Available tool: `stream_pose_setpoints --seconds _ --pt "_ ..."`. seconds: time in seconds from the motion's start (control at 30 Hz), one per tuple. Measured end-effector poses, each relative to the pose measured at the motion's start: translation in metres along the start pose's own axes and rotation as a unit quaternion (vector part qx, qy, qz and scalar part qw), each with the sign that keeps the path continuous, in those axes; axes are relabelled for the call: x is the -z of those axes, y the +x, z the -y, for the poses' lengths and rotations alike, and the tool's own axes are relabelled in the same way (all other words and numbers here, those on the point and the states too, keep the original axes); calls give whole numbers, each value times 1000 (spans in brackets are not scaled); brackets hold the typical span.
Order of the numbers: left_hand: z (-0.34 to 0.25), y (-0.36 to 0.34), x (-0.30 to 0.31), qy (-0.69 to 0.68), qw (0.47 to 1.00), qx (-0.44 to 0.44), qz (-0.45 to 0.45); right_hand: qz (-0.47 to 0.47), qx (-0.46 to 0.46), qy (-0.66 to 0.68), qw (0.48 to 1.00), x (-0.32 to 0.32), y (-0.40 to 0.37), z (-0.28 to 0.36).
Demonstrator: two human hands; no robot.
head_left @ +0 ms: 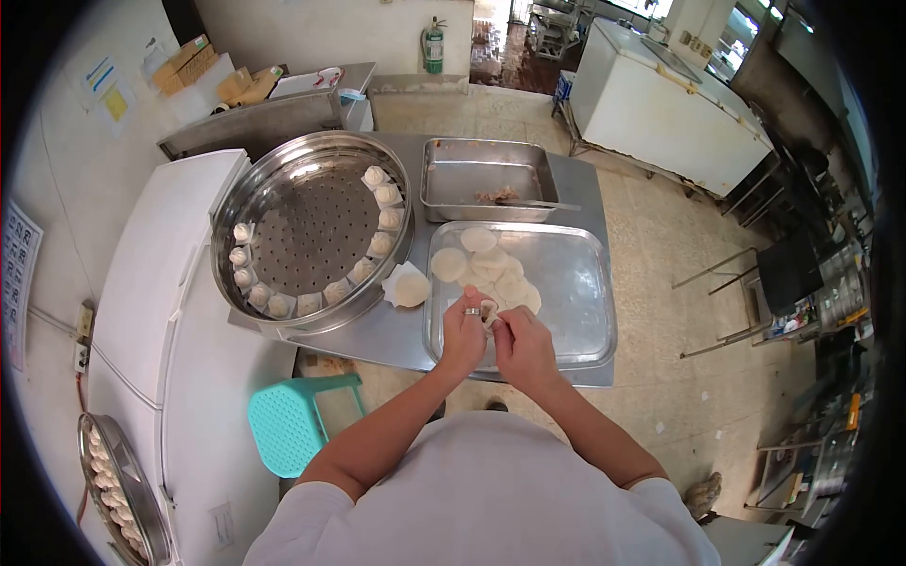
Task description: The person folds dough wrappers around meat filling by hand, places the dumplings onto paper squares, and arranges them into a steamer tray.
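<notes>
My left hand (pixel 463 332) and my right hand (pixel 526 347) are together over the near edge of a metal tray (pixel 578 274). Both have their fingers closed around a small filled bun (pixel 489 314), its dough gathered at the top with some dark filling showing. Round flat dough wrappers (pixel 489 260) lie overlapping on the tray just beyond my hands. A single wrapper on white paper (pixel 411 289) rests left of the tray. At the back, a deep metal pan (pixel 442 179) holds a little meat filling (pixel 495 195) and a flat metal utensil (pixel 540 203).
A large round steamer (pixel 404 241) with a perforated base stands on the left, pleated buns (pixel 380 244) on paper squares along its rim. Below are a turquoise stool (pixel 286 429) and another bun-filled steamer (pixel 142 486). A white chest freezer (pixel 651 104) stands at the back right.
</notes>
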State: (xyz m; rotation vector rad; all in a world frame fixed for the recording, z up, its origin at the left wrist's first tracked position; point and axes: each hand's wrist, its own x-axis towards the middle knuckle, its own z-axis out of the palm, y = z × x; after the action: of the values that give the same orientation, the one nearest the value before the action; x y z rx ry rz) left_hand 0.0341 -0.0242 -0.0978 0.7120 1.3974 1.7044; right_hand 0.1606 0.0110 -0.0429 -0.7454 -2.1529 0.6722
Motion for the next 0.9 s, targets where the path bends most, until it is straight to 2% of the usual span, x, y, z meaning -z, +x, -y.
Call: stream_pose_setpoints --seconds 0.13,0.23,0.33,0.43,0.53,0.63,0.73,0.83,0.9 --pt "-25 -5 -5 67 990 -125 -9 39 -72 68 994 21 20 22" --pt "-35 -3 -3 117 983 -142 -1 84 -7 37 996 23 28 11" --pt "-33 0 1 90 994 -57 33 117 45 -49 991 28 32 14" --pt "-39 1 2 64 998 0 18 130 90 -91 983 35 38 23" --pt "-35 7 3 60 998 -26 21 132 71 -73 986 41 48 29" --pt "-38 16 2 126 986 -107 34 179 15 -18 984 44 65 34" --pt "-50 19 7 164 982 -66 60 200 24 -17 979 42 69 22" --pt "-53 21 5 82 994 -57 45 193 38 -55 979 41 71 24" --pt "-47 24 6 67 998 -7 17 178 68 -105 976 41 69 26"
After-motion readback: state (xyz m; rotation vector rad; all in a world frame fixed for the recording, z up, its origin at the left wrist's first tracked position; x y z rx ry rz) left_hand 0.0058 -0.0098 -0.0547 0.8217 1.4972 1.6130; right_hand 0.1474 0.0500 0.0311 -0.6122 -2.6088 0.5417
